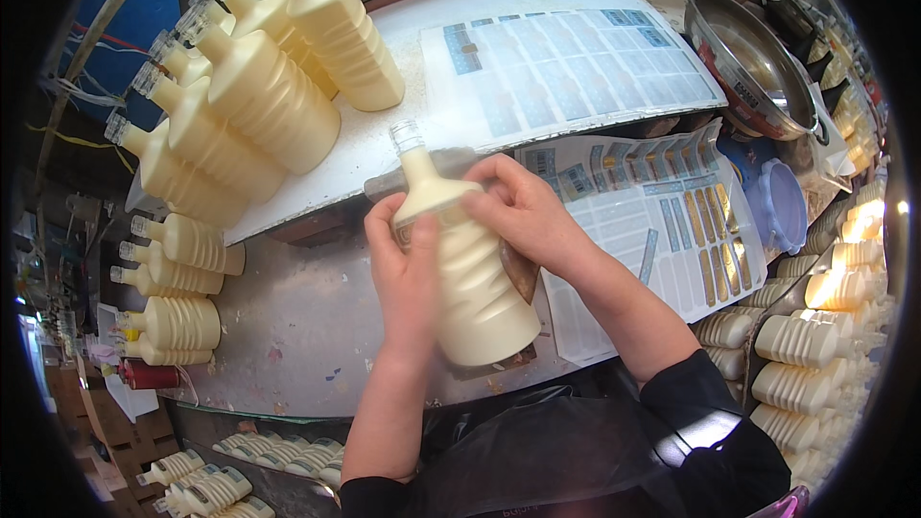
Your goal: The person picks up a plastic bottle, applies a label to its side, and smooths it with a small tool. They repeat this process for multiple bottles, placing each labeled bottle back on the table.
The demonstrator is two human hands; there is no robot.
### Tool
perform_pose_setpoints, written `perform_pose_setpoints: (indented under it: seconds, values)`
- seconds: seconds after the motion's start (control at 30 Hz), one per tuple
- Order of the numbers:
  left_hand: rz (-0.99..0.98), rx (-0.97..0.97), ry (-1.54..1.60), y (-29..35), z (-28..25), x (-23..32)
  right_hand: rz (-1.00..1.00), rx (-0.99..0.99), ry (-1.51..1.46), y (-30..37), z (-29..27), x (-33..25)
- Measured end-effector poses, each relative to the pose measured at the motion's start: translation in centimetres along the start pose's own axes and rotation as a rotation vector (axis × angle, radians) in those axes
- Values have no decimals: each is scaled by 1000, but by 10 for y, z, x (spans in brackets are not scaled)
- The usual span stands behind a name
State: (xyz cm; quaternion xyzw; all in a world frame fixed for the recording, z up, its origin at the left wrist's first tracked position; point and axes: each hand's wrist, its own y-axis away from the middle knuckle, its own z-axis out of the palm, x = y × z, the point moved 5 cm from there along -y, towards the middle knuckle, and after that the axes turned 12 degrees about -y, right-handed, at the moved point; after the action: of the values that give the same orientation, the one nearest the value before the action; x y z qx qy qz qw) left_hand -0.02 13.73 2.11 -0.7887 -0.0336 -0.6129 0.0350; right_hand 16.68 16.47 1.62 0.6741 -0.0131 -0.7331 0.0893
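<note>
A cream plastic bottle (484, 293) with a ribbed body and a clear threaded neck leans in front of me, its neck pointing away. Along its left side my left hand (408, 264) is closed, the thumb lying on the upper front. A small, faint label-like patch shows beside that thumb. My right hand (523, 206) is closed at the bottle's right shoulder, its fingertips pressed together against the surface. Whether a thin piece lies under those fingertips is hidden. Behind the bottle, a dark brownish support (523, 273) is partly visible.
Label sheets (585, 72) lie on the raised white board. More sheets with blue and gold strips (662, 221) rest at right. Cream bottles stand at upper left (269, 86), lie at left (177, 326) and are stacked at right (806, 341). A metal pan (753, 58) sits near a lavender basin (779, 206).
</note>
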Motion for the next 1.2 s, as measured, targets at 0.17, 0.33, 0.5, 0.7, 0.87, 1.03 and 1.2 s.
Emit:
perform_pose_setpoints:
  seconds: [0.17,0.33,0.5,0.7,0.87,1.03,1.2]
  values:
    - [5,4,-8,-1,1,0,0,-2,-16,0,-1,0]
    - [8,15,-21,-3,-1,-6,-13,-25,-88,-4,-2,5]
    - [25,21,-58,-3,0,-7,-17,-87,-200,-8,-3,13]
    - [20,12,-25,-1,1,-4,32,-112,-188,-4,-2,10]
    - [13,-2,-21,-1,1,-2,32,-100,-227,-5,-2,14]
    - [3,-9,-19,-1,1,-1,14,-90,-204,-5,-3,15]
    - [7,1,-52,-1,0,-2,-20,-76,-209,-8,-5,12]
